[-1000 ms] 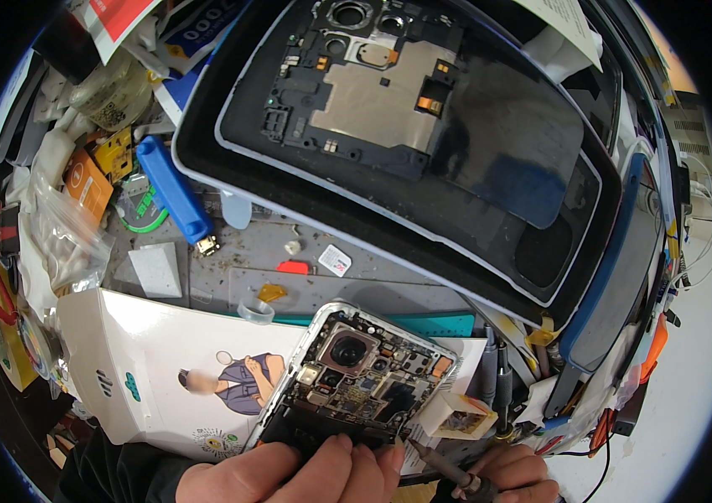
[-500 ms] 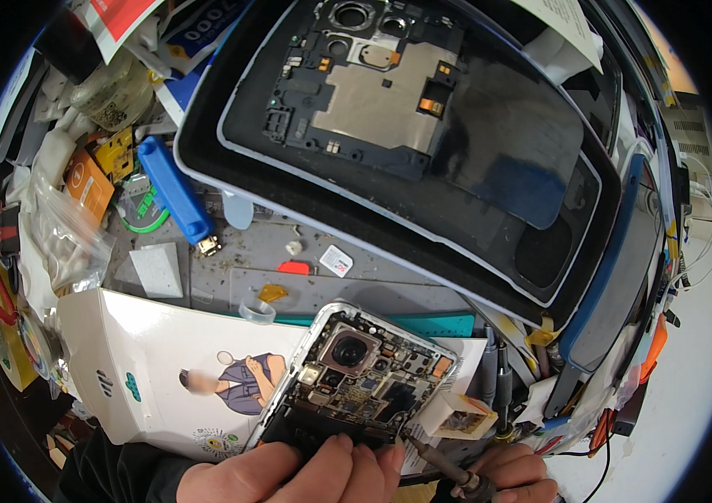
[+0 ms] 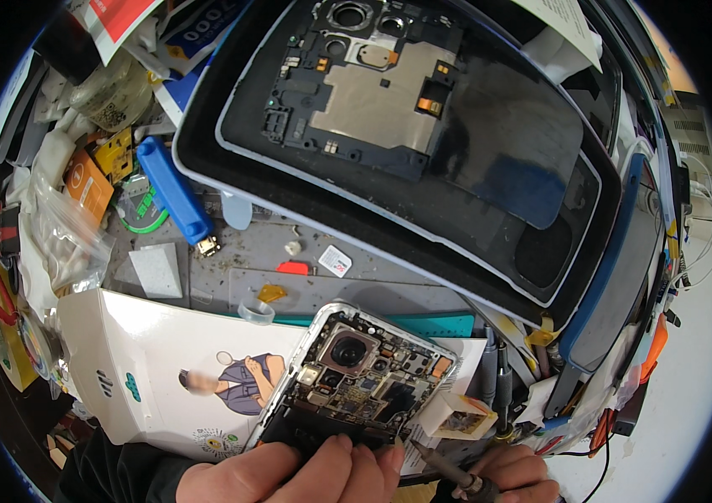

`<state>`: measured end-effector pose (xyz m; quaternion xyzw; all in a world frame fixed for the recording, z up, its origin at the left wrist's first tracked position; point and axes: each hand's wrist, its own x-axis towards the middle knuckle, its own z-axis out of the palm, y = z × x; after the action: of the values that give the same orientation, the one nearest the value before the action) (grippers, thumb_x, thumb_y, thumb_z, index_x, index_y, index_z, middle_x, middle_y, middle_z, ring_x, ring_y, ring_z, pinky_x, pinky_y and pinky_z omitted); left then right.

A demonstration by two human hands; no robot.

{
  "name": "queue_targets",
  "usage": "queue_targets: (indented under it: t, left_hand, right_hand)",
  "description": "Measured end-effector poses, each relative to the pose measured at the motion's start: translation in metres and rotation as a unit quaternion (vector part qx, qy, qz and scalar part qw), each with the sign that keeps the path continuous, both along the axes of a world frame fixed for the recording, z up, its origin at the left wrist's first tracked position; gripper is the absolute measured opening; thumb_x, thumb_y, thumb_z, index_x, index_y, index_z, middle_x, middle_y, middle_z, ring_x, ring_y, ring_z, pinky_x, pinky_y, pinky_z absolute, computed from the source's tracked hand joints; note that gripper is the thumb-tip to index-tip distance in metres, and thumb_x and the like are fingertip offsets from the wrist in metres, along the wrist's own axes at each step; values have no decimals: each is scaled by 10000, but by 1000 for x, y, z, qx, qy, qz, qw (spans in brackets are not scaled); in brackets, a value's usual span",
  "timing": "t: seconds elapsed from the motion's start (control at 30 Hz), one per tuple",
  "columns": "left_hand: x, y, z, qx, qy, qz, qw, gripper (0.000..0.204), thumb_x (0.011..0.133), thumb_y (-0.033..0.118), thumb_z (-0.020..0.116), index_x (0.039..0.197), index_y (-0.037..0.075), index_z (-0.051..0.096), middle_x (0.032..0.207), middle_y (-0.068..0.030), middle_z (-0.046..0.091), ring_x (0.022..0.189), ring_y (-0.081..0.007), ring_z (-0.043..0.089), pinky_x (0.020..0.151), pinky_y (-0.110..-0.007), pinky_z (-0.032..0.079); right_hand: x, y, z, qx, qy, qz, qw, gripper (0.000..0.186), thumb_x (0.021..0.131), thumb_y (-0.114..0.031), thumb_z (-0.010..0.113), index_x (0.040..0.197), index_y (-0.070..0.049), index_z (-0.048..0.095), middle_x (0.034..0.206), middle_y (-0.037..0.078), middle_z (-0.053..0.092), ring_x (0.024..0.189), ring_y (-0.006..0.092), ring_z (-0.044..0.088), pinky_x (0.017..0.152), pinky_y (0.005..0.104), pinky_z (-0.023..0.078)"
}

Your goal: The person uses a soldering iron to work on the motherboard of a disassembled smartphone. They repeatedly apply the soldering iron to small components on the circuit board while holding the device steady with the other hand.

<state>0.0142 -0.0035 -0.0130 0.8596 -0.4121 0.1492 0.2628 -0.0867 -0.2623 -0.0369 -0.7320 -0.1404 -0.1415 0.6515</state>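
An opened smartphone [image 3: 364, 377] lies tilted at the lower middle, its camera module and circuit board bare. My left hand [image 3: 322, 474] lies across its near end with bent fingers pressed together. Whatever those fingertips pinch is hidden or too small to name. From the lower right, my right hand [image 3: 511, 476] grips a soldering iron [image 3: 448, 467]. The iron's tip points up and left, close to the phone's right edge and my left fingertips. Whether the tip touches anything cannot be made out.
A black-lined tray [image 3: 314, 197] holding a phone's inner cover [image 3: 372, 101] and dark back panel [image 3: 515, 142] fills the top. Beneath the phone lies a white printed folder [image 3: 155, 360]. A small box [image 3: 458, 417] stands at its right. A blue-handled tool [image 3: 174, 189] and clutter lie left.
The soldering iron's tip has shifted very slightly down and right, away from my left fingertips. My left hand and the phone stay in place.
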Motion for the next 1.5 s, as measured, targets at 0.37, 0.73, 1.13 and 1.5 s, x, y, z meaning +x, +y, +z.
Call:
queue_targets:
  t: [0.37, 0.73, 1.13, 1.5]
  left_hand:
    - [1, 3, 12, 25, 32, -13, 999, 254, 773, 49, 706, 995, 54, 828, 1022, -49, 708, 933, -187, 714, 707, -272, 512]
    - [-11, 3, 31, 71, 109, 25, 991, 256, 888, 155, 738, 1121, 76, 811, 1104, -55, 719, 1002, -209, 714, 808, -310, 536]
    - [-50, 25, 33, 172, 185, 174, 952, 579, 894, 325, 726, 1427, 143, 588, 1381, -191, 674, 1330, -398, 623, 1167, -703, 350]
    - [-40, 28, 41, 85, 106, 77, 988, 336, 843, 132, 800, 1176, 94, 777, 1188, -97, 742, 1113, -274, 717, 980, -454, 523]
  right_hand:
    - [-1, -2, -2, 7, -14, 10, 1000, 281, 933, -148, 727, 1113, -33, 544, 840, 135, 573, 639, 230, 535, 567, 353, 485]
    - [-5, 0, -3, 50, -38, -28, 998, 277, 1005, -165, 668, 1167, -12, 502, 853, 143, 540, 649, 242, 535, 583, 358, 515]
    - [-12, 7, -1, 67, -48, -74, 994, 314, 1012, -213, 709, 1183, -18, 531, 851, 143, 567, 619, 222, 562, 587, 380, 519]
    - [-34, 11, 12, 254, 117, 14, 960, 404, 1038, -185, 680, 1392, -56, 533, 1008, 222, 669, 736, 243, 661, 583, 365, 610]
